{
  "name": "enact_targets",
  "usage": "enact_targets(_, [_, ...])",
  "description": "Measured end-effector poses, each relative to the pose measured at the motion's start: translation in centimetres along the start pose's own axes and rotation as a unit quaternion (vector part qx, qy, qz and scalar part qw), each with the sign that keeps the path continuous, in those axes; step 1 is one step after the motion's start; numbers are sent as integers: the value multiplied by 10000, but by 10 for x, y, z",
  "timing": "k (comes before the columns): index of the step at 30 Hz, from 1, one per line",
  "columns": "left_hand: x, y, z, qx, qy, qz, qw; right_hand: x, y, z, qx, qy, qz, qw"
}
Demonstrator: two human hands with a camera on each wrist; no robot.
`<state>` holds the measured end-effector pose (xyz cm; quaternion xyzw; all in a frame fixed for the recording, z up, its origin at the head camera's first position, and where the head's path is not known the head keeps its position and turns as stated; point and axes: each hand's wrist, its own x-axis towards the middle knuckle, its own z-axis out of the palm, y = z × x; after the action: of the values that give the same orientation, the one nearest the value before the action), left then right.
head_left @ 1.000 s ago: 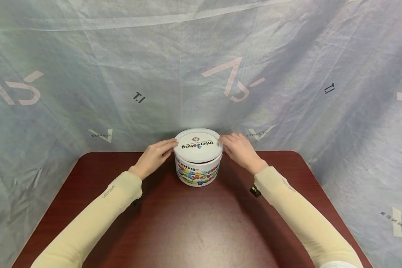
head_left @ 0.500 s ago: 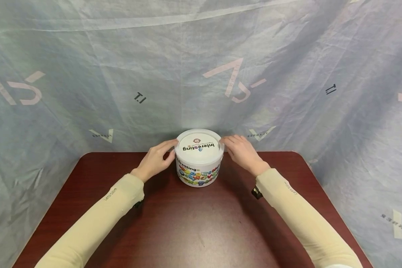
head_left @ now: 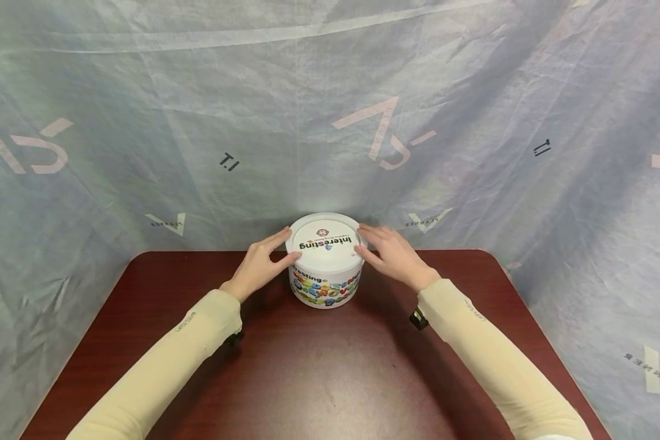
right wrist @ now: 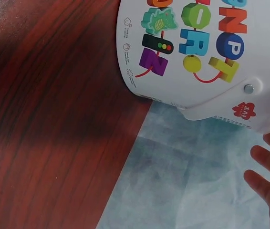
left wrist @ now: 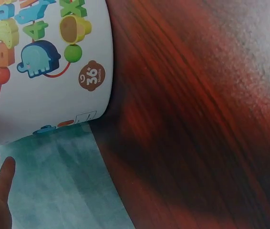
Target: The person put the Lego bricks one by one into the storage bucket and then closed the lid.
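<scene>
A round white tub [head_left: 326, 288] with colourful letters and animal beads printed on its side stands at the table's back edge. Its white lid [head_left: 327, 260], printed "Interesting", sits level on top, with no gap at the front. My left hand [head_left: 260, 264] touches the lid's left rim with fingers and thumb spread. On the opposite side my right hand [head_left: 395, 255] does the same, its thumb lying over the lid's top. In the right wrist view a handle end [right wrist: 248, 89] with a metal rivet shows on the tub's side. Both wrist views show only part of each hand's fingers.
The tub stands on a dark red wood-grain table [head_left: 319, 379]. Close behind it hangs a grey printed cloth [head_left: 286, 122], which also runs along the left and right sides.
A second ago the lid sat tilted with a dark gap at the front; that gap has gone. Both thumbs have since moved up onto the lid's top edge.
</scene>
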<state>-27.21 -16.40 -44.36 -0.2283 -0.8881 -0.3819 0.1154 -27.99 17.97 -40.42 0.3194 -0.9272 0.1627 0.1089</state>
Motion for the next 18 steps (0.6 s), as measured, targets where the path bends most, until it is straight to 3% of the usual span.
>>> enact_targets(18, [-4,1,4,-165,-73,-239,9996,-7,1,12,272,161,127,9994])
